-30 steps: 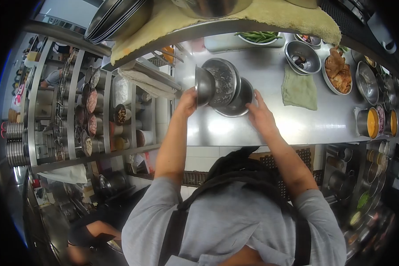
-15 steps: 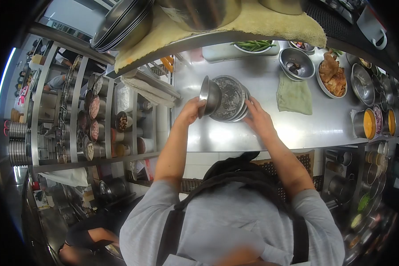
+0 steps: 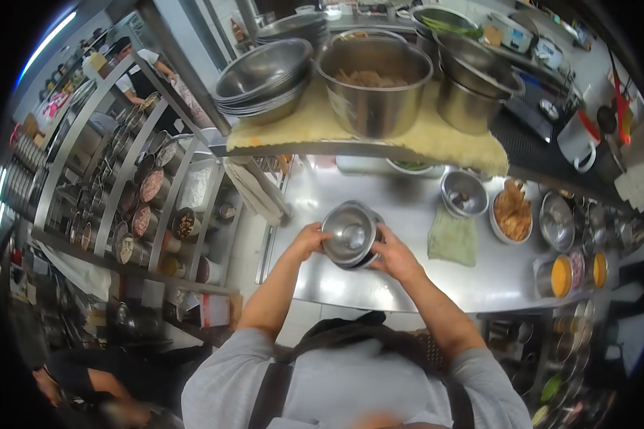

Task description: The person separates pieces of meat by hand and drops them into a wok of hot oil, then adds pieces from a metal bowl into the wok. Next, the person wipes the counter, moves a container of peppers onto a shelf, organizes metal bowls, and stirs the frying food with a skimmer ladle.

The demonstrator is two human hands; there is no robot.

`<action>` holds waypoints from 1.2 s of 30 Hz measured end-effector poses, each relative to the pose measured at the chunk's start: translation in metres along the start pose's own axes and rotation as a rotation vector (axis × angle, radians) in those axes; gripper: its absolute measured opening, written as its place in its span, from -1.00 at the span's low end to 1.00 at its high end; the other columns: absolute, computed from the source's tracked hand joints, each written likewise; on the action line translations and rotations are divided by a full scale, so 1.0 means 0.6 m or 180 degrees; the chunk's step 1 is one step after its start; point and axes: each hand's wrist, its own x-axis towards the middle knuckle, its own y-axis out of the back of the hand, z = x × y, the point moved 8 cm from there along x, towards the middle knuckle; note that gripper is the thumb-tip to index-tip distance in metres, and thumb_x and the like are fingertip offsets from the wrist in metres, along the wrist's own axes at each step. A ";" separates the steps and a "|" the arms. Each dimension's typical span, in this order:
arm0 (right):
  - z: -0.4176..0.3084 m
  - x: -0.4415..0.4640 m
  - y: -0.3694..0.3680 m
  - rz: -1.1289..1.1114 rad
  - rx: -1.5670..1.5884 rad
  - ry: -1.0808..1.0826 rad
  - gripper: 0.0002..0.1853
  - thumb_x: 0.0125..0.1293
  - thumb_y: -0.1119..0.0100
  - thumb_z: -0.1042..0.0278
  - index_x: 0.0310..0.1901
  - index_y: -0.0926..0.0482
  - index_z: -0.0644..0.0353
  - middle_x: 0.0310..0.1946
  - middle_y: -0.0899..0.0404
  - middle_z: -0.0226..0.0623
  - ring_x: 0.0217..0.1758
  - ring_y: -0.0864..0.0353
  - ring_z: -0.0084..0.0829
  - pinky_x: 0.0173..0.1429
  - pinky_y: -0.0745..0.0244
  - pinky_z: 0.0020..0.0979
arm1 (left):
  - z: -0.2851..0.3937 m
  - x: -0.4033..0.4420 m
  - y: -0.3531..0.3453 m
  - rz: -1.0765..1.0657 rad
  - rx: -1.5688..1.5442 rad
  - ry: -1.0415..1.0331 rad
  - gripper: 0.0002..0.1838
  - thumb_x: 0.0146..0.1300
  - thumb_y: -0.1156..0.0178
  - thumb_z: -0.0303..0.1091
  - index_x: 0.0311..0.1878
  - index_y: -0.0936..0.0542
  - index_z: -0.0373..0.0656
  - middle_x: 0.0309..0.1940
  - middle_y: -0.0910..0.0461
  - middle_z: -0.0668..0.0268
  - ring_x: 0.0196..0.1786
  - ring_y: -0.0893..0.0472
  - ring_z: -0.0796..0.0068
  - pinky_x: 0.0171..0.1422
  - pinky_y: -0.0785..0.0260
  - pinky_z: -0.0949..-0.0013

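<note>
Over the steel counter, a small metal bowl (image 3: 348,230) faces up towards me, resting on or inside a stack of other metal dishes whose rims (image 3: 361,264) show at its lower edge. My left hand (image 3: 308,242) grips the bowl's left rim, fingers curled and thumb on the edge. On the opposite side, my right hand (image 3: 396,255) is closed round the edge of the stack. Its fingertips are partly hidden by the metal. Right of the hands lies a folded green cloth (image 3: 452,242), with a metal bowl (image 3: 464,193) holding dark pieces just behind it.
A yellow towel (image 3: 279,134) covers the overhead shelf, which carries a large pot (image 3: 374,107) and stacked bowls (image 3: 263,71). Browned food fills a white bowl (image 3: 511,211) at right. Ingredient tubs (image 3: 152,184) line the left rack. A co-worker (image 3: 100,386) is at lower left.
The small bowl, tilted on its side at the left before, now sits over the stack with its opening towards me. The view has tipped up, showing more of the overhead shelf.
</note>
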 end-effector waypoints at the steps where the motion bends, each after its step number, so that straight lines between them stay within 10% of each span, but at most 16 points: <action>1: -0.011 0.008 0.013 -0.0013 -0.0052 0.0069 -0.55 -0.24 -0.50 0.47 -0.19 -0.59 0.13 0.16 -0.33 0.01 0.14 -0.44 -0.04 0.15 -0.46 -0.26 | -0.005 0.006 0.008 0.0118 0.0011 -0.0008 -0.72 0.25 -0.14 -0.36 -0.01 -0.46 -0.27 -0.24 -0.59 0.20 -0.19 -0.62 0.33 -0.17 -0.52 0.24; 9: -0.059 -0.026 0.147 -0.1008 -0.0978 -0.0802 -0.60 -0.22 -0.50 0.32 -0.32 -0.53 0.21 0.00 -0.50 -0.11 0.03 -0.52 -0.07 0.00 -0.50 -0.23 | -0.050 0.064 0.111 0.1032 0.0330 -0.0508 -0.72 0.24 -0.10 -0.35 -0.03 -0.47 -0.29 -0.27 -0.60 0.11 -0.21 -0.62 0.25 -0.20 -0.48 0.19; 14: -0.237 0.014 0.300 -0.0151 0.0125 0.0019 -0.61 -0.26 -0.56 0.26 -0.47 -0.51 0.23 -0.13 -0.59 -0.15 -0.24 -0.62 -0.25 -0.17 -0.53 -0.35 | 0.007 0.023 0.148 0.2318 0.1417 -0.1091 -0.69 0.23 -0.02 -0.29 -0.01 -0.45 -0.22 -0.16 -0.55 -0.16 -0.01 -0.51 -0.19 0.04 -0.34 -0.01; 18: -0.395 0.103 0.396 0.0533 0.0036 0.1144 -0.58 -0.18 -0.53 0.19 -0.46 -0.48 0.26 -0.08 -0.59 -0.14 -0.20 -0.63 -0.33 -0.21 -0.51 -0.40 | -0.088 0.175 0.196 0.1989 -0.0296 -0.1803 -0.75 0.23 -0.05 -0.27 -0.18 -0.44 -0.27 -0.27 -0.56 -0.16 -0.11 -0.52 -0.21 -0.01 -0.33 -0.04; 25: -0.503 0.340 0.397 0.1503 -0.0623 0.1664 -0.69 -0.09 -0.39 0.35 -0.32 -0.51 0.27 -0.04 -0.56 -0.21 -0.11 -0.61 -0.27 -0.10 -0.51 -0.29 | 0.098 -0.050 0.140 0.2990 0.1575 -0.1729 -0.71 0.18 -0.12 -0.23 -0.34 -0.49 -0.34 -0.36 -0.54 -0.15 -0.26 -0.54 -0.13 -0.14 -0.36 0.03; 27: -0.485 0.387 0.370 0.1463 -0.0972 0.1642 -0.73 0.01 -0.35 0.36 -0.25 -0.56 0.26 -0.05 -0.56 -0.24 -0.18 -0.63 -0.30 -0.20 -0.54 -0.39 | 0.070 -0.053 0.155 0.2676 0.0196 -0.1214 -0.77 0.24 -0.10 -0.26 -0.32 -0.49 -0.27 -0.50 -0.52 0.13 -0.40 -0.53 0.22 -0.34 -0.32 0.14; 30: -0.456 0.388 0.344 0.1163 -0.0431 0.1305 -0.76 0.09 -0.33 0.32 -0.23 -0.60 0.25 -0.07 -0.57 -0.23 -0.24 -0.65 -0.33 -0.22 -0.55 -0.42 | 0.039 -0.084 0.124 0.1597 -0.1548 -0.0599 -0.80 0.21 -0.13 -0.26 -0.27 -0.51 -0.23 -0.47 -0.55 0.20 -0.41 -0.57 0.22 -0.38 -0.37 0.20; 36: -0.392 0.221 0.324 0.1010 0.0672 0.1103 -0.85 0.18 -0.14 0.66 -0.20 -0.57 0.45 -0.23 -0.61 -0.06 -0.30 -0.64 -0.41 -0.21 -0.55 -0.51 | 0.095 -0.171 0.103 0.0267 -0.2069 -0.0937 -0.80 0.16 -0.16 -0.41 -0.14 -0.53 -0.21 -0.32 -0.59 0.33 -0.26 -0.59 0.51 -0.26 -0.43 0.46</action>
